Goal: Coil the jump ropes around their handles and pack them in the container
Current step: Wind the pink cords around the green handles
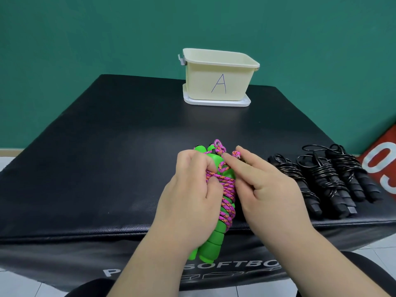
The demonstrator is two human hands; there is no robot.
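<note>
A jump rope with green foam handles (214,239) and a pink braided cord (227,195) wound round them is held over the near edge of the black box. My left hand (188,196) grips the two handles together with the coils under its fingers. My right hand (263,185) pinches the loose pink end of the cord at the top of the handles. A cream container (216,76) marked "A" stands open at the far side of the box, resting on its white lid (216,102).
Three black jump ropes (325,181), each coiled round its black handles, lie side by side at the right of the black soft box (102,151). A red object with white print (383,168) leans at the right edge. A green wall stands behind.
</note>
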